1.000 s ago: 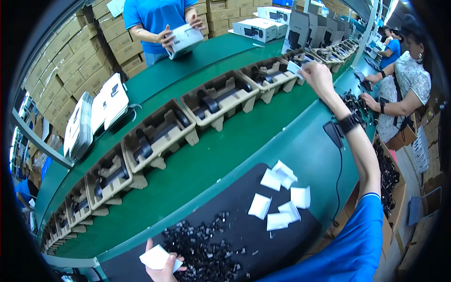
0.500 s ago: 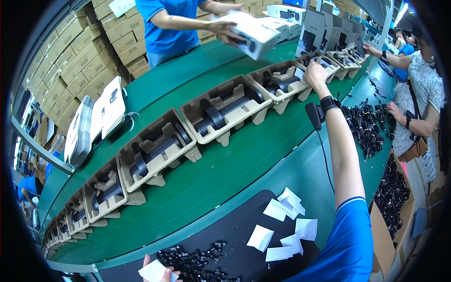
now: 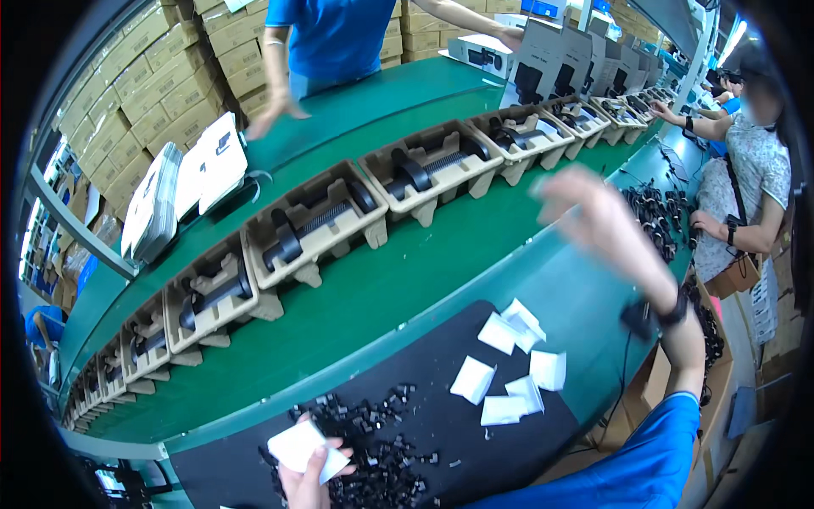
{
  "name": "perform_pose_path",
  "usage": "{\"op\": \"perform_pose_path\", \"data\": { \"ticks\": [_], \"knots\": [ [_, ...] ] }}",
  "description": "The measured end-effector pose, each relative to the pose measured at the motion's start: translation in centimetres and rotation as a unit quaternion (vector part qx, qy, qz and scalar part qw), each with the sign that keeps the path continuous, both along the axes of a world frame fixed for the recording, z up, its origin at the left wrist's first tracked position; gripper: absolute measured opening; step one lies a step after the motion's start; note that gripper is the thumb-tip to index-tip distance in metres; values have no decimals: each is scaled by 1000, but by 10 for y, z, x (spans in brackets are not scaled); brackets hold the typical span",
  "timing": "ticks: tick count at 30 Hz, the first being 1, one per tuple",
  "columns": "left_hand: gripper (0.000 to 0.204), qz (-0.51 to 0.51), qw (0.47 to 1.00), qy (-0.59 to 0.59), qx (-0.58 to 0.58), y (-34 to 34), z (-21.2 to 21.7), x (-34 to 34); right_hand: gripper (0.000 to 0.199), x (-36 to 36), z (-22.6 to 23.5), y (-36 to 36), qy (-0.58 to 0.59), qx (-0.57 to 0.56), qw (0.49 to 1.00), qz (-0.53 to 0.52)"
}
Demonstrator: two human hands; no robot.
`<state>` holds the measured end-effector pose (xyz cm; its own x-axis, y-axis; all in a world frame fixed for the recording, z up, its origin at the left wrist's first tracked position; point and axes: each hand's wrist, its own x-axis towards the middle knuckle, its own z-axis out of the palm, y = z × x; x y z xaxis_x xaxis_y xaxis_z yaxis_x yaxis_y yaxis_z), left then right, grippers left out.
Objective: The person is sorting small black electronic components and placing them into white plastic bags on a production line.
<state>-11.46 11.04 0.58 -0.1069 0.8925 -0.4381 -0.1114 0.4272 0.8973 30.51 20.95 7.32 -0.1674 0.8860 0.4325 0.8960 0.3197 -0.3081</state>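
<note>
A small white folded paper (image 3: 297, 444) is pinched in my left hand (image 3: 310, 485), thumb on top, over a heap of small black parts (image 3: 377, 458). Bent at the elbow, my right arm holds my right hand (image 3: 585, 202) above the near edge of the green conveyor belt. Motion smears its fingers, so any grip cannot be made out. A dark strap with a black block on a cord (image 3: 638, 321) is at my right wrist. Beyond that hand, a moulded pulp tray (image 3: 517, 134) carries black parts and a white paper.
More pulp trays (image 3: 315, 222) with black devices line the belt (image 3: 356, 288). Several white papers (image 3: 523, 390) lie on the black mat (image 3: 449, 416). Bundled black cables (image 3: 657, 222) lie at right beside a person (image 3: 755, 170). Opposite stands a co-worker in blue (image 3: 335, 38), near flat white cartons (image 3: 199, 174).
My right hand has drawn back from the tray toward me. The left keeps its paper. The co-worker opposite no longer holds the white box and reaches one hand toward the flat cartons.
</note>
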Motion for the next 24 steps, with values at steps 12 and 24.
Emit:
{"op": "perform_pose_path", "data": {
  "ticks": [12,24],
  "knots": [
    [33,-260,950,-161,63,-56,-16,-29,65,-279,-61,-162,20,17,986,163],
    [32,-369,919,-123,67,-104,-17,-95,24,-324,-28,-210,-26,-29,971,234]
  ]
}}
